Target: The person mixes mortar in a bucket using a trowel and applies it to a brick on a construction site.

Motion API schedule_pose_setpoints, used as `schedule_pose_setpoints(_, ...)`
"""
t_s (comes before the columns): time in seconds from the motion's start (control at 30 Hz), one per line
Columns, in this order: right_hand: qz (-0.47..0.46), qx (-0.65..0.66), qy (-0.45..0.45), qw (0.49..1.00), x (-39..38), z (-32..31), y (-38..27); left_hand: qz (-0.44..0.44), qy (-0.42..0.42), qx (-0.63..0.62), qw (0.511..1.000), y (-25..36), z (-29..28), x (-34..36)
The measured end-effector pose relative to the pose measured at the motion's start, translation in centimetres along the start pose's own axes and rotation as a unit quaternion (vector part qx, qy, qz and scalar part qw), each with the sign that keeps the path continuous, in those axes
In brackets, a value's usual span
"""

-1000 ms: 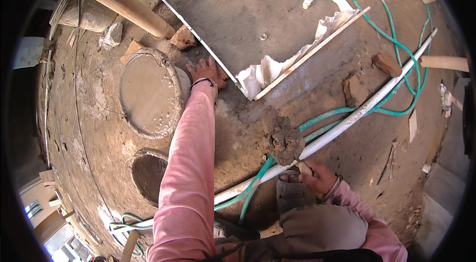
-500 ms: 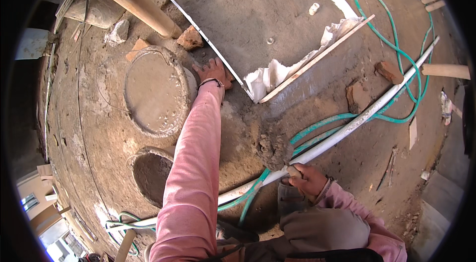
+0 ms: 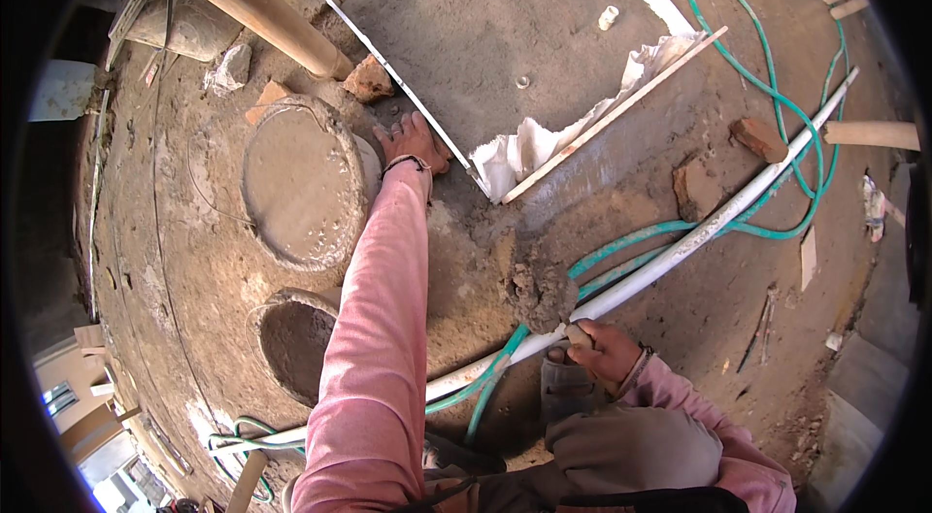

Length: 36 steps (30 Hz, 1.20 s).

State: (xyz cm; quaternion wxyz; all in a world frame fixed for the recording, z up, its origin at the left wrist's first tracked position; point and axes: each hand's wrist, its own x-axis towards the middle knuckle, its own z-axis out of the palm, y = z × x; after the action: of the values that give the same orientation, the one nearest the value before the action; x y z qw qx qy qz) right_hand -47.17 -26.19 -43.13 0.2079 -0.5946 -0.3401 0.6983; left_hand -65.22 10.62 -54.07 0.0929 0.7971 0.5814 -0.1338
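My left hand [image 3: 414, 144] reaches forward, fingers spread, and rests low on the muddy ground beside the left edge of a sand-filled bed [image 3: 495, 47]. My right hand [image 3: 612, 355], near my knee, is closed around the handle of a trowel [image 3: 581, 334]. A lump of wet grey mortar [image 3: 537, 292] covers the trowel's blade, so its shape is hidden. Left of my left hand stands a wide tub of watery grey slurry [image 3: 303, 185]. A smaller bucket [image 3: 296, 343] with mortar crusted inside lies nearer, partly hidden by my left sleeve.
A white pipe [image 3: 670, 265] and a green hose [image 3: 825, 173] cross the ground in front of me. Broken bricks [image 3: 697, 189] lie to the right, and another brick piece [image 3: 369, 79] sits by a wooden post [image 3: 243, 3]. White sheeting [image 3: 529, 152] lines the bed's near edge.
Little differs. My left hand has shifted very slightly beside the bed's edge, and the view has moved a touch. My right hand keeps the loaded trowel in nearly the same place.
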Motion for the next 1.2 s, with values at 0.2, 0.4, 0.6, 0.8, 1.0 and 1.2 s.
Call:
schedule_pose_setpoints(0.2,0.036,0.031,-0.004,0.999,0.4,-0.1,-0.5,-0.027,-0.092,-0.070,0.993,0.1,-2.4,0.2)
schedule_pose_setpoints(0.4,0.044,0.054,-0.009,0.998,0.6,0.2,-0.3,-0.044,-0.076,-0.085,0.993,-0.4,-2.1,0.3)
schedule_pose_setpoints(0.6,0.041,0.016,-0.001,0.999,0.5,0.3,0.0,-0.039,-0.131,-0.116,0.984,-0.4,-3.5,0.3)
schedule_pose_setpoints(0.8,0.042,0.072,-0.010,0.997,0.7,0.2,0.4,-0.042,-0.130,-0.099,0.986,-0.6,-3.2,0.5)
schedule_pose_setpoints(1.0,0.027,0.034,-0.001,0.999,0.2,-0.3,0.2,-0.052,-0.135,-0.062,0.988,-0.2,-3.0,1.2)
schedule_pose_setpoints(1.2,-0.029,0.099,0.010,0.995,0.9,-0.3,5.5,-0.063,-0.155,-0.062,0.984,-0.5,-1.7,3.0)
